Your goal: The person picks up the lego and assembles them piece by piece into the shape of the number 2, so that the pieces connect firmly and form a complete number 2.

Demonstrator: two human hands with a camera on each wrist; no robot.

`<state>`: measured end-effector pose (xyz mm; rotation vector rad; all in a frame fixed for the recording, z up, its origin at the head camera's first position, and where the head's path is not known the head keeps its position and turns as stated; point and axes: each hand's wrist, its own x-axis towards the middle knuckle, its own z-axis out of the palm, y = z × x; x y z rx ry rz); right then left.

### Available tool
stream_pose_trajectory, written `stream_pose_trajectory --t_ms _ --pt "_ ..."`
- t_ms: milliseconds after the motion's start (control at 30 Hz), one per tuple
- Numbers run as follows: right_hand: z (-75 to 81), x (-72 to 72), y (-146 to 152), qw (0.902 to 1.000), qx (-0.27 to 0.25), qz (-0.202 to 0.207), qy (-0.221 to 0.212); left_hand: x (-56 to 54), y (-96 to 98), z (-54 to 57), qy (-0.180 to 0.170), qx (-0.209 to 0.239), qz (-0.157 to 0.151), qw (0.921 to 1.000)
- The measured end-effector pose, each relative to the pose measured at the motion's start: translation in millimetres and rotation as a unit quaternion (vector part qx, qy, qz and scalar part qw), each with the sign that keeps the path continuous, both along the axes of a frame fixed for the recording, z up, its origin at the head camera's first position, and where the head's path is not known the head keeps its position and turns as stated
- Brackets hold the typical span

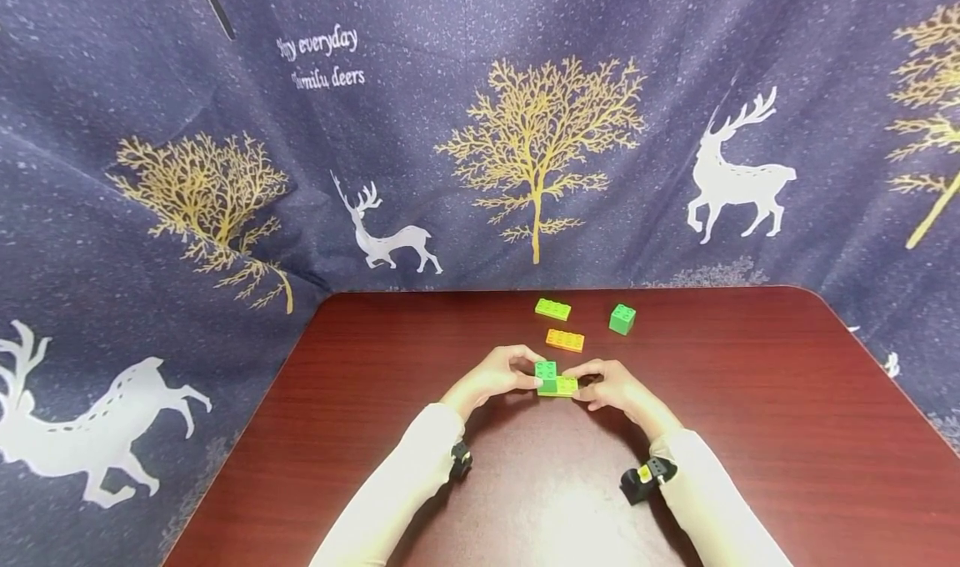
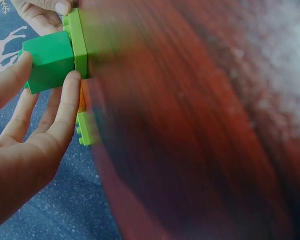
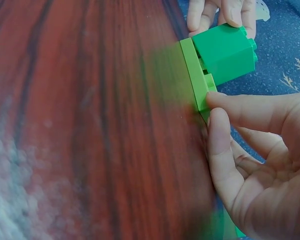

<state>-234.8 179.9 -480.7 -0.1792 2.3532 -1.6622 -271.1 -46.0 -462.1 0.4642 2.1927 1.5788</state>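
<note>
My left hand [image 1: 497, 373] grips a green toy building block [image 1: 546, 375] between thumb and fingers. The block sits over the left end of a flat lime-green building plate [image 1: 567, 386] lying on the table. In the right wrist view the green block [image 3: 227, 52] leans at an angle to the lime plate [image 3: 191, 72], with a narrow dark gap between them at its near edge. My right hand [image 1: 613, 386] pinches the plate's right end with thumb and finger; studs show between the two hands.
Behind the hands, an orange plate [image 1: 565, 340] and another lime-green plate [image 1: 552, 309] lie on the dark red wooden table [image 1: 405, 333]. A second green block [image 1: 622, 319] stands to their right. A patterned blue cloth [image 1: 465, 183] hangs behind the table's far edge.
</note>
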Motion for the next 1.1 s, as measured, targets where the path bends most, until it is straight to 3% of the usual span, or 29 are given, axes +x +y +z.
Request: stream_pose_trajectory --t_ms 433,733,1100 --pt "3.0 2.3 -2.1 1.0000 0.003 -0.004 -0.001 -0.1 1.6 0.2 0.017 -0.013 0.002 0.9998" --pt "4.5 1.2 -2.5 0.9999 0.007 -0.009 0.000 7.1 7.2 0.0 0.032 -0.019 0.039 0.9986" --pt "3.6 4.9 -3.3 0.9998 0.012 -0.016 -0.008 11.2 11.3 0.7 0.025 -0.017 0.050 0.9983"
